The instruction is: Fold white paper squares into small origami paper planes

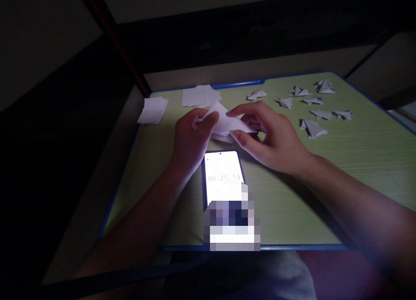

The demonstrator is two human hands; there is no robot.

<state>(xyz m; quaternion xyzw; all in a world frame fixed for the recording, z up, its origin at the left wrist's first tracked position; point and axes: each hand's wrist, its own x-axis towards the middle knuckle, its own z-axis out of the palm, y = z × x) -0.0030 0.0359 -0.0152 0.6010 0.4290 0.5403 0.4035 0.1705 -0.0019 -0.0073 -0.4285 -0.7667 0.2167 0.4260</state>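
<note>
Between my two hands is a white sheet of paper (224,121), folded into a roughly triangular shape and held above the table. My left hand (195,133) grips its left side, thumb pressed on the upper face and fingers curled behind. On the right side, my right hand (269,135) pinches the paper's edge, with the thumb at the lower front and the index finger on top. Its other fingers are partly hidden behind the sheet. Just below the hands lies a lit phone (222,174) showing a running-style timer, its lower part blurred out by pixelation.
Loose white sheets (199,96) lie at the table's back, with another paper stack (153,110) at the back left. Several folded paper pieces, such as one larger piece (312,128), are scattered at the right. The pale green table (364,174) has a blue edge.
</note>
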